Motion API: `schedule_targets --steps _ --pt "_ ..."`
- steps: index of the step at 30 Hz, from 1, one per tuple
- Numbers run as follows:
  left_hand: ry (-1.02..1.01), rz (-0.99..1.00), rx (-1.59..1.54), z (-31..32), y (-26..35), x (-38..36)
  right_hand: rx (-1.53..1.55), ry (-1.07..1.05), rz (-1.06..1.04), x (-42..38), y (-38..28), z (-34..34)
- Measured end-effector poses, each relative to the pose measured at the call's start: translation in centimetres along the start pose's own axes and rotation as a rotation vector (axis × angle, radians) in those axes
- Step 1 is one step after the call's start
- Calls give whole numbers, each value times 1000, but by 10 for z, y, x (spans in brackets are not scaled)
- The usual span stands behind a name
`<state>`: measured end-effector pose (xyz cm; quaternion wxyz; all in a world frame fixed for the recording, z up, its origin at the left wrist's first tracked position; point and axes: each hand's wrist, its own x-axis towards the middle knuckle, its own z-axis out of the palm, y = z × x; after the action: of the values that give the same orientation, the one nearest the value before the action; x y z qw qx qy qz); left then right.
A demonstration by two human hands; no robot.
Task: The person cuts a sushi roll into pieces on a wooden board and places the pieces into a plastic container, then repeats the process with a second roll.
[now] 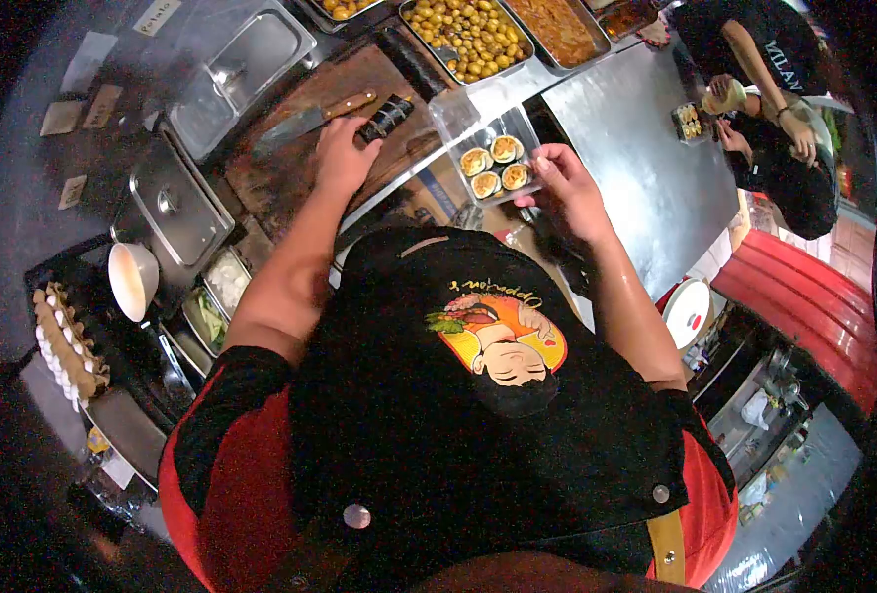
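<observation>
My left hand (348,155) is over the wooden cutting board (404,148), its thumb and fingers closed about the near end of a dark seaweed rice roll (387,117) with cut lines across it. Just beyond those fingers lies a knife (300,127) with a wooden handle. Off the board's right edge, my right hand (569,188) grips the side of a clear plastic container (448,121) with its lid folded back. Several roll slices (506,148) sit in it, cut faces up, showing orange filling.
Metal trays of small potatoes (466,40) and an orange-brown dish (562,30) stand at the back. A steel counter (636,128) extends right, where other people handle another packed container (689,123). Lidded steel pans (172,203), a white bowl (134,282) and an egg tray (68,346) are leftward.
</observation>
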<state>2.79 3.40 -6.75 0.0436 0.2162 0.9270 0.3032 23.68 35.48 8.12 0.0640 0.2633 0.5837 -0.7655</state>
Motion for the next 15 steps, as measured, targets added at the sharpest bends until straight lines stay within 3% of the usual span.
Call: schedule_targets --steps 3,5,11,15 --pt "46 25 -24 -5 -14 -8 12 -25 10 2 4 -3" --pt "-44 -15 -28 -5 -28 -11 39 -11 13 2 6 -1" --pt "57 -3 25 -5 8 -6 -1 13 76 0 -2 10" --pt "19 12 9 3 13 1 1 -18 43 3 -2 11"
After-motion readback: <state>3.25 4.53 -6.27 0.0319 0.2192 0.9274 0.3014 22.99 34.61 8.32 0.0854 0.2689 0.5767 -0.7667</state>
